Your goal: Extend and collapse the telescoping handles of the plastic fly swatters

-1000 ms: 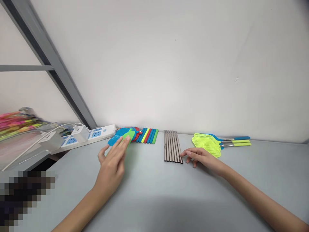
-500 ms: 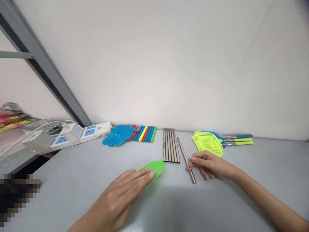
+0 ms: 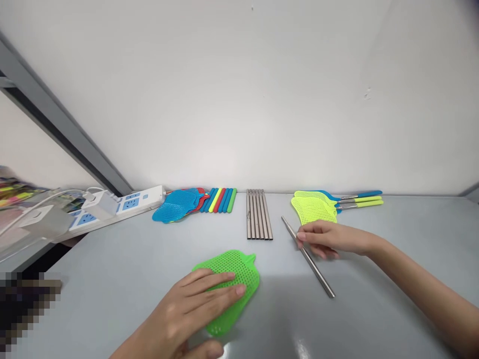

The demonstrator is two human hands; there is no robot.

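My left hand (image 3: 194, 304) lies with its fingers stretched out flat over a green perforated fly swatter head (image 3: 245, 271). Its thumb is apart from the fingers, off the swatter's near edge. The head's short neck points away to the upper right. A slim metal telescopic rod (image 3: 316, 269) is pinched by my right hand (image 3: 324, 239) nearer its thin far end. That rod slants, its thick end toward the lower right. Several similar metal rods (image 3: 259, 214) lie side by side between the hands, farther back.
Blue and red swatter heads (image 3: 177, 204) are piled at back left, beside a row of coloured handles (image 3: 220, 200). Swatters with handles and rods attached (image 3: 314, 209) lie at back right. A white power strip (image 3: 145, 199) with plugs (image 3: 99, 204) runs along the left.
The green swatter head has come down flat on the table, and my left hand has loosened over it. My right hand has turned the rod, its thick end swinging right.
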